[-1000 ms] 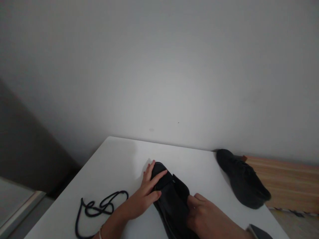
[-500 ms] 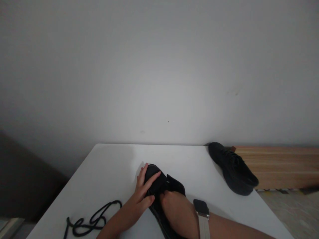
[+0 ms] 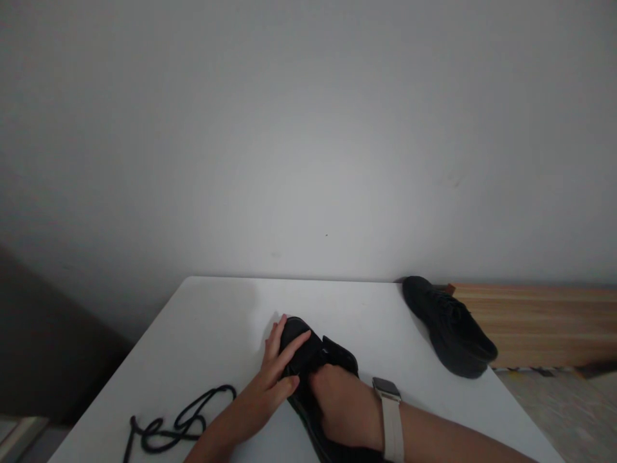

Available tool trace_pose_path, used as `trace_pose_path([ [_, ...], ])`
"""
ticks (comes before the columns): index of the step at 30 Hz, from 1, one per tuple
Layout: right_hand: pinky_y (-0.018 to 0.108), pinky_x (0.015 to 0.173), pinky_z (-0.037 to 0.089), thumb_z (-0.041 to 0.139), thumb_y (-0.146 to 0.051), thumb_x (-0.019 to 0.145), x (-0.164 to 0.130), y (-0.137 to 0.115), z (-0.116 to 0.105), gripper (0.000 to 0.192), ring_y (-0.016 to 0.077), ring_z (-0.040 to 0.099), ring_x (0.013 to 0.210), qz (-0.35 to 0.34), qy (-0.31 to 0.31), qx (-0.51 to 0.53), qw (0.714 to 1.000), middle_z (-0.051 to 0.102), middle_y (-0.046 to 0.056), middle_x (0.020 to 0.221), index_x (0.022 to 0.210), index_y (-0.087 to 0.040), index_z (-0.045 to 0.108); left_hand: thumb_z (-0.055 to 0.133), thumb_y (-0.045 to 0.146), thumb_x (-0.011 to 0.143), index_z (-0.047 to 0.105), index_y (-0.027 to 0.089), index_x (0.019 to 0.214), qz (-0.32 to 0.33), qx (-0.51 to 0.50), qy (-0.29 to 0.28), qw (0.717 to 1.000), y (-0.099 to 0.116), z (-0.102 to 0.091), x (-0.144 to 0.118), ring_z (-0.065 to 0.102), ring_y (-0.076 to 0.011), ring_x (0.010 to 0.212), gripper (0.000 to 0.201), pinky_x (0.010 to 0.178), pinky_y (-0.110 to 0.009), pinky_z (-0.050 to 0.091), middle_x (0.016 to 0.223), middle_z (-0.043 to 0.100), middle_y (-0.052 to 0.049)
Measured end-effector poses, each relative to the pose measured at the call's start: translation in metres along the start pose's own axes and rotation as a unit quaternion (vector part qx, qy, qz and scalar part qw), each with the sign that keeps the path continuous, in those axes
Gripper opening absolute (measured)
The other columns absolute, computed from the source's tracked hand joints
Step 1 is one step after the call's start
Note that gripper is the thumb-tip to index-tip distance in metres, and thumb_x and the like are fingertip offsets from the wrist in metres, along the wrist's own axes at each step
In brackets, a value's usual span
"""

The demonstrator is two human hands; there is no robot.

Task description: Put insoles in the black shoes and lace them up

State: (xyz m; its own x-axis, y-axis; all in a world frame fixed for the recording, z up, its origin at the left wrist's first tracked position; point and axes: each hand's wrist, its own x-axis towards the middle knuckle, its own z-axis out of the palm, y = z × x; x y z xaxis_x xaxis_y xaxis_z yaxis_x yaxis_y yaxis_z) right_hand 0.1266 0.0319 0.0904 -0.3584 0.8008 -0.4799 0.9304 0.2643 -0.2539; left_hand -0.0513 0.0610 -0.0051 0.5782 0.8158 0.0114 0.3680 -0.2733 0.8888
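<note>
A black shoe (image 3: 301, 344) lies on the white table in front of me, its toe pointing away and to the left. My left hand (image 3: 274, 373) rests on the toe with fingers spread, thumb along the near side. Into the shoe's opening reaches my right hand (image 3: 340, 402); its fingers are hidden inside, so I cannot see what they do. A watch (image 3: 387, 389) with a pale strap is on the right wrist. Left of my left forearm, a loose black shoelace (image 3: 176, 427) lies in loops.
A second black shoe (image 3: 448, 328), with its lace in, stands at the table's right edge. The white table (image 3: 222, 321) meets a plain wall (image 3: 308, 161) at the back. Wooden boards (image 3: 535, 321) lie beyond the right side, above a stone-like floor (image 3: 535, 405).
My right wrist and watch have turned and shifted slightly. My left hand keeps its place on the shoe's toe.
</note>
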Motion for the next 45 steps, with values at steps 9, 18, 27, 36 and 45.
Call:
trace_pose_path([
  [9,0.024,0.060,0.052,0.060,0.002,0.071,0.005,0.013,0.011,0.033,0.0244,0.076,0.079,-0.078,0.022,0.034,0.996,0.079,0.019,0.092,0.099,-0.007,0.075,0.044,0.020,0.095,0.035,0.032,0.156,0.001,0.011,0.004,1.000,0.003,0.001,0.001,-0.019,-0.0334,0.154,0.062,0.122,-0.058,-0.005,0.170,-0.019,0.007],
  [18,0.019,0.057,0.047,0.053,0.001,0.083,0.008,0.023,0.007,0.030,0.0192,0.076,0.079,-0.145,-0.028,0.029,0.989,0.081,0.015,0.091,0.100,-0.009,0.075,0.042,0.021,0.097,0.034,0.035,0.156,0.001,0.008,0.004,1.000,0.005,-0.001,-0.002,-0.018,-0.0329,0.154,0.061,0.122,-0.057,-0.005,0.170,-0.019,0.007],
  [27,0.025,0.060,0.049,0.065,0.002,0.074,-0.032,0.018,-0.029,0.026,0.0260,0.078,0.083,-0.192,-0.115,-0.132,0.966,0.083,0.012,0.087,0.089,-0.012,0.081,0.041,0.024,0.098,0.034,0.034,0.156,-0.005,0.011,0.002,1.000,0.004,-0.001,-0.002,-0.020,-0.0325,0.154,0.060,0.122,-0.057,-0.004,0.170,-0.019,0.007],
  [36,0.026,0.053,0.048,0.076,-0.003,0.076,-0.018,0.004,-0.023,0.022,0.0271,0.079,0.087,-0.253,-0.187,-0.257,0.914,0.082,0.014,0.089,0.096,-0.008,0.081,0.043,0.023,0.095,0.035,0.035,0.155,0.005,-0.006,0.008,1.000,0.000,0.001,0.000,-0.019,-0.0327,0.154,0.062,0.122,-0.059,-0.006,0.170,-0.017,0.006],
  [45,0.028,0.054,0.055,0.082,-0.008,0.069,-0.013,0.015,0.000,0.040,0.0284,0.077,0.085,-0.229,-0.093,-0.209,0.946,0.078,0.018,0.099,0.106,-0.002,0.072,0.043,0.027,0.097,0.037,0.036,0.154,-0.003,-0.014,0.008,1.000,0.014,-0.003,-0.001,-0.017,-0.0318,0.155,0.058,0.122,-0.058,-0.008,0.171,-0.014,0.006],
])
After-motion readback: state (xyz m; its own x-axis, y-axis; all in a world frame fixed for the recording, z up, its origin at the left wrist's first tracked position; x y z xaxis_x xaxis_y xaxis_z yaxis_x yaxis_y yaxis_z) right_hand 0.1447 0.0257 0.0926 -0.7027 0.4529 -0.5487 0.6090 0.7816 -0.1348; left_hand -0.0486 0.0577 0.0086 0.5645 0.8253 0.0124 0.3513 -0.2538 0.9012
